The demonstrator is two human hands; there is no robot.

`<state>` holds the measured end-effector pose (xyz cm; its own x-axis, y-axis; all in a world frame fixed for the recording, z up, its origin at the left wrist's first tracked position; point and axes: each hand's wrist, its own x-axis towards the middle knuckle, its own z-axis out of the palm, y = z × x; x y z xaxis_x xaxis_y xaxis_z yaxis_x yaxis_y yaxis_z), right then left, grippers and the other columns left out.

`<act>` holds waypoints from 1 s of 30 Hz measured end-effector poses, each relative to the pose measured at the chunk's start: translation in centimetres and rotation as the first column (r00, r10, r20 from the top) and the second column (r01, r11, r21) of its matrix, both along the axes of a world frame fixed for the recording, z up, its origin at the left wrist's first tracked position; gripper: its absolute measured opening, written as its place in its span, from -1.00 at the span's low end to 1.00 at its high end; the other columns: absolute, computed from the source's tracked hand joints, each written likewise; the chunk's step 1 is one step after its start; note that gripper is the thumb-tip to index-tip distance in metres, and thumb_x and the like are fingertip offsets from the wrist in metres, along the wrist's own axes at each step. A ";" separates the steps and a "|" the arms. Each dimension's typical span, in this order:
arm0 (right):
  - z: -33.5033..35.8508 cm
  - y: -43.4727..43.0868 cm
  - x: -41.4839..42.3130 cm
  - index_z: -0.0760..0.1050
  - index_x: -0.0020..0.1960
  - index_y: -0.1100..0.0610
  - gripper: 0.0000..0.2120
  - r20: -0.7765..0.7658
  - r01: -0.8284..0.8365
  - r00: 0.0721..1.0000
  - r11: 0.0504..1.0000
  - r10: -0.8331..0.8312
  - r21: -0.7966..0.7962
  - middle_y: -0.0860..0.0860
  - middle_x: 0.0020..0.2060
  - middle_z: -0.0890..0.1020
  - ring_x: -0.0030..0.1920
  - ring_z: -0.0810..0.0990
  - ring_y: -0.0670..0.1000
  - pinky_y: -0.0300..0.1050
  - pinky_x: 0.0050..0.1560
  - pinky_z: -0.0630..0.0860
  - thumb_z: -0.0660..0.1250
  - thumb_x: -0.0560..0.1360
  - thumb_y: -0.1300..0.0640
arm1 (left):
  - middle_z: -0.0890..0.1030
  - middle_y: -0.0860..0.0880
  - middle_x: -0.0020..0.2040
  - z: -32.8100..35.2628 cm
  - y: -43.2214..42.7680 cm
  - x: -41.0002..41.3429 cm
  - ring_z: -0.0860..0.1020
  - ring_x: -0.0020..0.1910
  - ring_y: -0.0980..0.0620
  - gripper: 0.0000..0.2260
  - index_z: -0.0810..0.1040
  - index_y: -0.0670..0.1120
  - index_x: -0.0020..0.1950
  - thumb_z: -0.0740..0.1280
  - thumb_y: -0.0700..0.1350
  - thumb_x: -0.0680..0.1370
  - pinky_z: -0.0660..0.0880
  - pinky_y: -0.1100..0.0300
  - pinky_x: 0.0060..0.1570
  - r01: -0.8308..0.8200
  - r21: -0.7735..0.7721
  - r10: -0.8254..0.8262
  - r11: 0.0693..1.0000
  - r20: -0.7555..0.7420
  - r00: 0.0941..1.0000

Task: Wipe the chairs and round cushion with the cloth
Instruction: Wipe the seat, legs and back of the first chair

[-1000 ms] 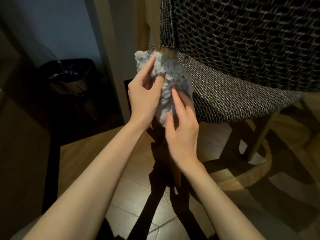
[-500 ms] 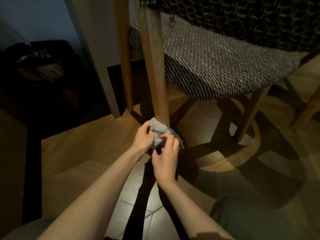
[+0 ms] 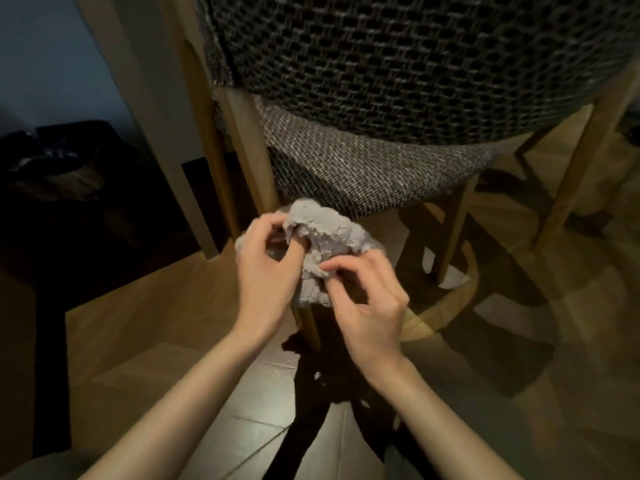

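Where chair [image 3: 398, 81] stands on tile floor [image 3: 263, 403], left hand [image 3: 266, 271], right hand [image 3: 370, 306] grip cloth [image 3: 329, 233].

The chair [image 3: 415, 81] back runs off the top edge. Part of its near leg [image 3: 251, 150] is hidden behind the cloth [image 3: 329, 233], the left hand [image 3: 266, 271] and the right hand [image 3: 370, 303]. The left hand's fingertips are buried in the cloth. The dark shape [image 3: 52, 168] at left is too dim to identify.
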<state>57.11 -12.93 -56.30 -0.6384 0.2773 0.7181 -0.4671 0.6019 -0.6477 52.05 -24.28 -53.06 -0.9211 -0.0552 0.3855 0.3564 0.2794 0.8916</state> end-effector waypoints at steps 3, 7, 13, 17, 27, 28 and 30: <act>2.7 3.0 1.5 0.63 -0.07 0.22 -0.90 -0.097 0.125 0.987 0.992 -0.126 -0.022 0.07 -0.18 0.57 -0.16 0.55 -0.09 -0.36 -0.05 0.45 0.42 0.43 0.34 | 0.51 0.06 -0.01 2.6 2.7 1.2 0.48 0.02 0.23 -0.90 0.54 -0.01 0.05 0.31 -0.17 0.56 0.38 0.44 0.01 0.032 -0.067 -0.043 0.997 -0.171 0.984; 5.0 7.0 -1.4 0.58 0.13 0.17 -0.78 0.148 0.188 0.972 0.982 -0.182 -0.029 0.12 0.10 0.53 0.14 0.49 -0.07 -0.38 0.19 0.38 0.38 0.49 0.24 | 0.38 -0.06 0.37 3.1 6.5 0.8 0.30 0.36 0.03 -0.62 0.41 -0.14 0.40 0.28 -0.15 0.58 0.16 0.27 0.38 -0.017 -0.459 -0.084 0.888 -0.199 0.976; 3.4 9.7 -4.6 0.29 0.46 -0.11 -0.48 0.416 0.029 0.884 0.913 -0.213 0.407 0.11 0.42 0.22 0.40 0.09 0.16 0.08 0.30 0.35 0.33 0.53 -0.01 | 0.43 -0.19 0.36 1.7 6.2 -1.1 0.36 0.33 -0.19 -0.57 0.45 -0.20 0.37 0.36 -0.28 0.50 0.18 0.11 0.37 -0.151 -0.697 -0.138 0.701 -0.339 0.930; 3.3 11.2 -5.4 0.40 0.39 -0.11 -0.53 0.308 0.057 0.928 0.897 -0.210 0.438 0.11 0.33 0.35 0.30 0.21 0.16 0.05 0.19 0.42 0.38 0.51 0.09 | 0.44 -0.21 0.33 1.3 6.7 -1.5 0.31 0.29 -0.14 -0.53 0.45 -0.19 0.38 0.39 -0.32 0.47 0.25 0.09 0.30 -0.191 -0.663 -0.126 0.723 -0.399 0.908; 4.6 15.2 -6.0 0.51 0.32 0.16 -0.62 0.322 -0.011 0.927 0.844 -0.192 0.536 0.19 0.28 0.44 0.33 0.34 0.20 0.08 0.22 0.49 0.36 0.51 0.26 | 0.48 -0.19 0.31 2.5 11.6 -2.1 0.35 0.27 -0.15 -0.57 0.43 -0.22 0.39 0.31 -0.36 0.52 0.23 0.10 0.29 -0.120 -0.705 -0.146 0.699 -0.305 0.941; 4.5 15.9 -6.1 0.52 0.30 0.19 -0.62 0.316 -0.004 0.929 0.851 -0.191 0.525 0.21 0.26 0.45 0.32 0.36 0.21 0.10 0.23 0.48 0.36 0.50 0.29 | 0.46 -0.16 0.34 2.6 12.3 -2.2 0.35 0.32 -0.16 -0.57 0.41 -0.20 0.41 0.30 -0.34 0.54 0.21 0.10 0.33 -0.099 -0.719 -0.155 0.687 -0.279 0.948; 4.0 17.7 -6.5 0.55 0.25 0.23 -0.65 0.301 0.033 0.933 0.879 -0.197 0.476 0.23 0.24 0.47 0.30 0.38 0.21 0.03 0.28 0.43 0.37 0.47 0.33 | 0.43 -0.12 0.38 2.9 14.3 -2.6 0.32 0.38 -0.13 -0.56 0.36 -0.14 0.45 0.28 -0.28 0.57 0.21 0.06 0.41 -0.084 -0.752 -0.160 0.653 -0.246 0.956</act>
